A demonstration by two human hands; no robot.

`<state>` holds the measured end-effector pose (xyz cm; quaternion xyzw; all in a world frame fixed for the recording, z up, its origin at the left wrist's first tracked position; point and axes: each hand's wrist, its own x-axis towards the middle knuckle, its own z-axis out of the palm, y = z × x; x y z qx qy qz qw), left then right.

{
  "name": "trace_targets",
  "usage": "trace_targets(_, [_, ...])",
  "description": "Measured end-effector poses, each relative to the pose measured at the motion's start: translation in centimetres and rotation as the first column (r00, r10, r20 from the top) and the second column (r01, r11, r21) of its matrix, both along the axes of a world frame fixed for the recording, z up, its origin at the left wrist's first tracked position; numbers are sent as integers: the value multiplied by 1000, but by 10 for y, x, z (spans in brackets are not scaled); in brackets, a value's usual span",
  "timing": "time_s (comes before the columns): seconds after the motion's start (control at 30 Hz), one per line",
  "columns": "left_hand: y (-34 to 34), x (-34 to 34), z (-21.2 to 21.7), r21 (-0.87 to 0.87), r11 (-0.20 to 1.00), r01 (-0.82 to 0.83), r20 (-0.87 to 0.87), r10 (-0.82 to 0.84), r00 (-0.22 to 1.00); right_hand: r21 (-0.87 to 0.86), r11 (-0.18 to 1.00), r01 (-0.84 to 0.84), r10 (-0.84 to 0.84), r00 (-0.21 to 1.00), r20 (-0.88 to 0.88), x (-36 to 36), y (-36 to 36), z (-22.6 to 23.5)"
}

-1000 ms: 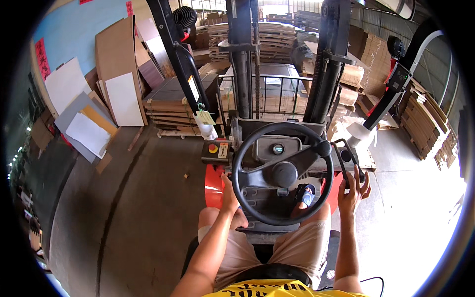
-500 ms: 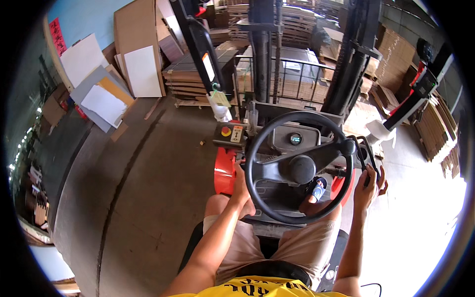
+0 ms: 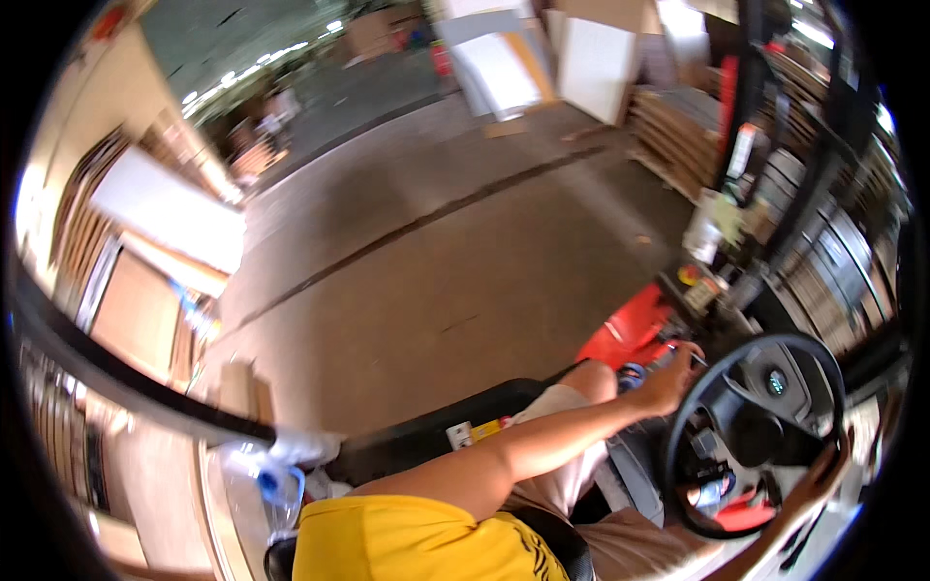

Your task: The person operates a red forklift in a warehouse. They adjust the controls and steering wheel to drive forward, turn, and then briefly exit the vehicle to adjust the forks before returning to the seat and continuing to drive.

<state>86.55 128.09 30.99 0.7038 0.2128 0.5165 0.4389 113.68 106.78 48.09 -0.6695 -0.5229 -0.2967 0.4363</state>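
Flanking the steering wheel (image 3: 754, 433): cardboard stacks (image 3: 678, 136), concrete floor (image 3: 436, 281), red forklift body (image 3: 635, 334).

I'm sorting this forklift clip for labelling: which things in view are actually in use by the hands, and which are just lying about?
In use:
- black round steering wheel, with the left hand on its left rim
- right hand at the wheel's lower right rim, partly hidden

Lying about:
- clear plastic bottle with blue cap
- white flat boards
- brown stacked cardboard sheets
- grey concrete floor
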Motion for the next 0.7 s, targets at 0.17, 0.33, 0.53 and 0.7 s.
trace_targets(0.17, [-11,-22,5,-174,980,-99,-155,72,985,-41,998,-41,39,999,-37,44,11,-25])
trace_targets(0.33, [-12,-6,13,-219,973,-76,-141,46,989,4,999,-52,52,993,-110,64,-8,-36])
trace_targets(0.53, [7,-19,3,-147,985,-93,2,95,996,137,963,-230,263,911,-318,13,30,-36])
trace_targets(0.7, [0,5,4,-583,762,282,261,-152,953,116,992,-57,88,956,-278,-14,9,-4])
